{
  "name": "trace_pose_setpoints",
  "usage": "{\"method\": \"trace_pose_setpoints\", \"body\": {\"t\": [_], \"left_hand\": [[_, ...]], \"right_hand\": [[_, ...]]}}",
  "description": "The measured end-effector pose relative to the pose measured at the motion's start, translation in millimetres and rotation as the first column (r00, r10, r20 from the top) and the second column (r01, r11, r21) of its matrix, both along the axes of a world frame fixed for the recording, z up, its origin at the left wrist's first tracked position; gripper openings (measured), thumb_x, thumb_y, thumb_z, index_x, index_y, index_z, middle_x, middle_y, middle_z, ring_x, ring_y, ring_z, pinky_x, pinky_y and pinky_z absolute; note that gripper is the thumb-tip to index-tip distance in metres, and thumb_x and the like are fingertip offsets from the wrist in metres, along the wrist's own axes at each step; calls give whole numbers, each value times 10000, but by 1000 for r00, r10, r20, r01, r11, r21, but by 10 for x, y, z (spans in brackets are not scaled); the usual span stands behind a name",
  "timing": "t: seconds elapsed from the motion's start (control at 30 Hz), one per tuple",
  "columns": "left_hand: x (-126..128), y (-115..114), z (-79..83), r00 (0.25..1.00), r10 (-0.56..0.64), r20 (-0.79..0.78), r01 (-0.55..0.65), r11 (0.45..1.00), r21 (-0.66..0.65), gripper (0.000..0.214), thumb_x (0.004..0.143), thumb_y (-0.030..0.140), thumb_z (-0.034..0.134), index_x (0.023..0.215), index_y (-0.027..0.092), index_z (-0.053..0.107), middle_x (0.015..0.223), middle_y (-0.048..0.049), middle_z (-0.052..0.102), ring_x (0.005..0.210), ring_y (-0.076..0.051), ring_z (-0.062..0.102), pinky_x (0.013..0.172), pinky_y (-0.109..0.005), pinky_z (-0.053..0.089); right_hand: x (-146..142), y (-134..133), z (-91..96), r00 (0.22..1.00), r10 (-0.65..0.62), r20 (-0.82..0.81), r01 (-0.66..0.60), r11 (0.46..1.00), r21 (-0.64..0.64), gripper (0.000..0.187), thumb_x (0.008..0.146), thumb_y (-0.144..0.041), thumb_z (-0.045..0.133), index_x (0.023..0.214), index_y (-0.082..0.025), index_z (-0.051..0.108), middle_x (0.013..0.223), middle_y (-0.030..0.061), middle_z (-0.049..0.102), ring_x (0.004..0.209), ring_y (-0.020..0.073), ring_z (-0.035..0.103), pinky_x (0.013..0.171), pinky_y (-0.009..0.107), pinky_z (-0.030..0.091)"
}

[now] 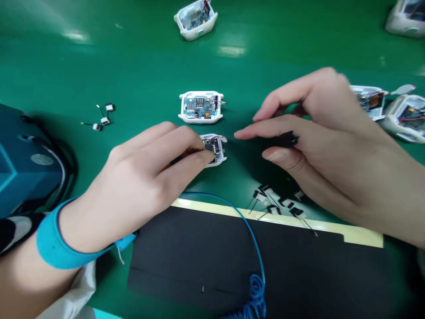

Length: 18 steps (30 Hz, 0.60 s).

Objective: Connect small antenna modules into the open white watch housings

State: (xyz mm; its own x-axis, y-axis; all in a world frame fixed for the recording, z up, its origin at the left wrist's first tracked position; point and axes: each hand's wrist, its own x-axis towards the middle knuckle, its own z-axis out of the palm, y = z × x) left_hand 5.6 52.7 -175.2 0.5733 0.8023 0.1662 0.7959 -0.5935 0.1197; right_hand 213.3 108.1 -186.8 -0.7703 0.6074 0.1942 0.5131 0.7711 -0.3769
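Observation:
My left hand (156,168) is closed over the left side of a small white watch case (219,163). Its thumb and index finger meet over the circuit board inside, and they hide that half of the case. Any small part between those fingertips is hidden. To the right, my right hand (308,128) hovers with index finger and thumb apart. A narrow black object (288,139) rests between its thumb and index finger; its kind is unclear, as shadow covers part of it. Just beyond the held case lies another white watch case (201,107) with its circuit board exposed.
Several small black-and-white parts with wire leads (274,210) lie below my right hand, more (104,120) at left. Open watch cases (195,20) sit at the back and right. A coiled blue cord (255,288) crosses a black mat (199,252). A teal box (26,164) stands left.

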Motion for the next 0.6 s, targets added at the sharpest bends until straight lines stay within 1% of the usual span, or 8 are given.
{"method": "trace_pose_setpoints", "body": {"t": [0.1, 0.17, 0.27, 0.33, 0.43, 0.5, 0.6], "left_hand": [[15, -13, 22, 999, 30, -19, -30, 999, -9, 191, 845, 161, 385, 893, 204, 564, 894, -9, 572, 819, -157, 560, 651, -291, 469], [29, -14, 45, 998, 41, -41, -42, 999, -29, 223, 854, 170, 355, 895, 196, 573, 895, -3, 572, 825, -157, 562, 643, -291, 468], [40, -3, 68, 996, 60, -60, -64, 996, -67, 275, 871, 207, 310, 895, 199, 584, 912, 0, 576, 826, -151, 561, 643, -296, 460], [27, 8, 54, 997, 56, -60, -61, 994, -87, 288, 876, 223, 300, 900, 199, 586, 922, -5, 577, 833, -149, 557, 656, -301, 454], [-20, 27, -10, 1000, -22, -8, 22, 1000, -11, 293, 875, 230, 296, 918, 205, 585, 910, -3, 570, 811, -134, 547, 636, -289, 440], [-46, 38, -52, 998, -53, 25, 51, 998, 46, 305, 872, 241, 294, 906, 209, 596, 891, 0, 567, 789, -128, 540, 616, -284, 425], [-43, 47, -73, 1000, -12, 24, 11, 1000, 21, 325, 870, 287, 294, 874, 227, 613, 867, 9, 567, 776, -134, 537, 601, -292, 400]], "right_hand": [[-3, -7, -23, 996, -83, 20, 82, 996, 22, 286, 856, -322, 332, 1007, -279, 571, 885, 16, 515, 817, 158, 508, 693, 314, 436], [-4, -8, -43, 993, -121, -6, 121, 993, 8, 275, 858, -331, 343, 1013, -322, 570, 859, -14, 557, 732, 128, 535, 630, 274, 446], [0, 1, -78, 980, -169, -102, 164, 984, -64, 268, 823, -389, 431, 1055, -326, 548, 827, -37, 601, 668, 108, 567, 589, 237, 466], [3, 5, -93, 970, -193, -146, 174, 975, -137, 263, 790, -420, 480, 1024, -322, 553, 843, -46, 616, 688, 103, 589, 596, 201, 483], [5, -4, -85, 956, -219, -195, 185, 966, -180, 139, 784, -376, 496, 885, -315, 568, 871, -54, 617, 749, 100, 595, 599, 163, 484], [4, -15, -69, 952, -226, -209, 186, 963, -194, 87, 778, -333, 504, 841, -318, 563, 846, -60, 616, 731, 99, 596, 578, 164, 483], [-1, -26, -57, 953, -239, -185, 196, 955, -223, 115, 772, -334, 512, 863, -286, 563, 832, -45, 622, 684, 106, 604, 579, 171, 503]]}}
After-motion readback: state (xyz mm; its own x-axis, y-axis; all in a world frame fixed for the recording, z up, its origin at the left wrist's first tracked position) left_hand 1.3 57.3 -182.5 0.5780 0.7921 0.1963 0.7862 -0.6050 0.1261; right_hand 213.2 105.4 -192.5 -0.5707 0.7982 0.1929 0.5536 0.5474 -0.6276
